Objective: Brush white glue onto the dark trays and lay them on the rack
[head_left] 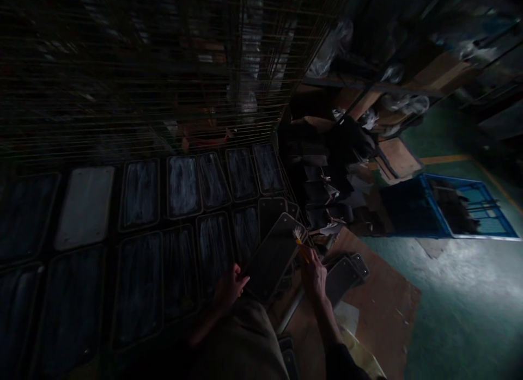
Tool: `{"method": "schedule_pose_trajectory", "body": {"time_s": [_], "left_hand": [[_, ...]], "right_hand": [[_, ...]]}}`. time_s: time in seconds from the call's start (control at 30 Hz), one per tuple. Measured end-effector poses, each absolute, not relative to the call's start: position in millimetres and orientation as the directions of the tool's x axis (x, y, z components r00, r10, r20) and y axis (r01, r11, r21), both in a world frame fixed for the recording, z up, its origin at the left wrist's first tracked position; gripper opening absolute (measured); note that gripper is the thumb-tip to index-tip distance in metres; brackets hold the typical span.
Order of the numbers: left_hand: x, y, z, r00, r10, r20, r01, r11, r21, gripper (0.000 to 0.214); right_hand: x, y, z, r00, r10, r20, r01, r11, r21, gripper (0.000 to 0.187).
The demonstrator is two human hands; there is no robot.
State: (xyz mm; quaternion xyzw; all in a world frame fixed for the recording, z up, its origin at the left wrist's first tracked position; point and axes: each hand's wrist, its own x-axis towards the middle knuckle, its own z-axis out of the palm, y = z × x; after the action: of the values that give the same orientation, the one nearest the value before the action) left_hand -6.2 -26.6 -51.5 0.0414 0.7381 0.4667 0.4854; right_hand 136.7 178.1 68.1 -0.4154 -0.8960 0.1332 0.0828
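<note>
My right hand [314, 274] is closed round the yellow handle of a brush [299, 241]. Its pale bristles point up and away, at the far right corner of a dark rectangular panel [272, 260] with rounded corners and small holes. This panel lies slanted over other panels. At its near left edge is my left hand [231, 286], fingers curled with the thumb at the rim; dim light partly hides the grip. To the left, rows of similar panels lie flat, several with whitish streaks, such as one streaked panel [183, 187]. One panel [85, 206] looks evenly pale.
A wire mesh [163, 91] rises behind the panels. On the right are a brown board [379, 298] with more dark panels [345, 276] on it, and a blue crate [441, 206] on the green floor. Dark stacked items [314, 178] and loaded shelves stand farther back.
</note>
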Motion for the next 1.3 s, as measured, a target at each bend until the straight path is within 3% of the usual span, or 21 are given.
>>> {"method": "schedule_pose_trajectory", "body": {"time_s": [0.1, 0.27, 0.5, 0.87, 0.97, 1.13, 1.3], "left_hand": [[-1.1, -23.7, -53.4, -0.544, 0.509, -0.667, -0.4, 0.541, 0.739, 0.036], [-0.6, -27.9, -56.0, -0.442, 0.524, -0.728, -0.57, 0.463, 0.679, 0.044], [0.8, -27.9, -47.9, -0.427, 0.5, -0.753, -0.638, 0.423, 0.643, 0.042], [-5.1, -28.4, -33.3, -0.377, 0.515, -0.77, -0.705, 0.379, 0.599, 0.045], [-4.6, -29.9, -41.6, -0.369, 0.523, -0.768, -0.705, 0.38, 0.598, 0.048], [-6.1, -33.0, -45.2, -0.363, 0.583, -0.727, -0.678, 0.37, 0.635, 0.043], [-11.4, -30.9, -29.7, -0.339, 0.585, -0.737, -0.603, 0.466, 0.647, 0.031]], "right_hand": [[145.8, 166.1, 69.4, -0.635, 0.771, 0.047, 0.709, 0.606, -0.359, 0.031], [138.5, 185.2, 76.9, -0.583, 0.805, 0.114, 0.712, 0.573, -0.406, 0.029], [146.5, 165.7, 66.3, -0.708, 0.706, 0.0, 0.667, 0.669, -0.327, 0.035], [177.8, 60.5, 81.3, -0.783, 0.608, -0.133, 0.589, 0.653, -0.476, 0.03], [175.2, 48.2, 85.0, -0.781, 0.595, -0.189, 0.586, 0.596, -0.549, 0.026], [160.6, 50.1, 83.4, -0.749, 0.609, -0.261, 0.551, 0.355, -0.755, 0.025], [137.9, 86.1, 65.9, -0.713, 0.644, -0.278, 0.531, 0.236, -0.814, 0.025]]}}
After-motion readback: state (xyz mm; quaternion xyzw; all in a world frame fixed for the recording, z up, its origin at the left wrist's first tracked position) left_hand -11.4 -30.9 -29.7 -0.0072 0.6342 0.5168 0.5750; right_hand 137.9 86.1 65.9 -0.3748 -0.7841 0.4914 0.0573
